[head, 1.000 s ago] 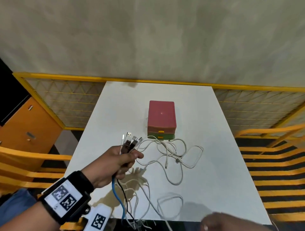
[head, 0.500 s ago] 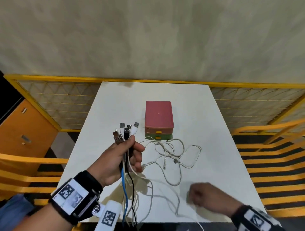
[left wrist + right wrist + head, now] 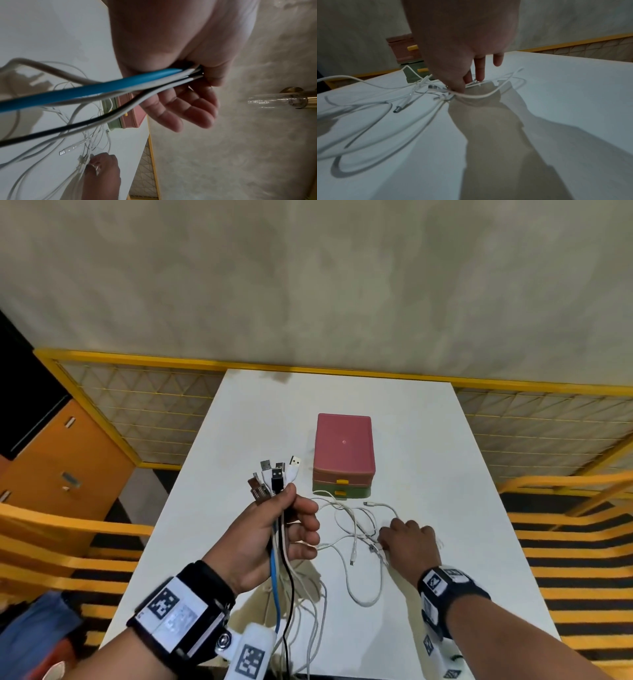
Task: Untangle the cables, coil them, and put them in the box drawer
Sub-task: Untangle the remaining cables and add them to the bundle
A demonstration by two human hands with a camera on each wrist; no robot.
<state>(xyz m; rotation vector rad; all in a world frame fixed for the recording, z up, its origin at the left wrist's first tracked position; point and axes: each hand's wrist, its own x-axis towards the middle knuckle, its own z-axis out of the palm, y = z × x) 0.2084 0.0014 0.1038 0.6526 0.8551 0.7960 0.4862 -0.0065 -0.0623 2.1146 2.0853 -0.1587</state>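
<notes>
- Left hand [image 3: 274, 535] at 8 o'clock: its grip is closed round a bundle of USB cables [image 3: 279, 546], plugs up.
- Right hand [image 3: 409, 546] at 4 o'clock: fingertips [image 3: 462, 88] down on white cables [image 3: 356, 529]; I cannot tell whether they pinch.
- Drawer box [image 3: 343, 453] at 12 o'clock on the bench [image 3: 445, 474], drawers closed.

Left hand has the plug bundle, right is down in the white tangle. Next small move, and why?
Probably pinch one loose plug end with the right hand and lift it clear of the tangle. Its fingertips are already at the crossing cables on the table, while the left hand holds the other ends up, and the box drawers look closed.
</notes>
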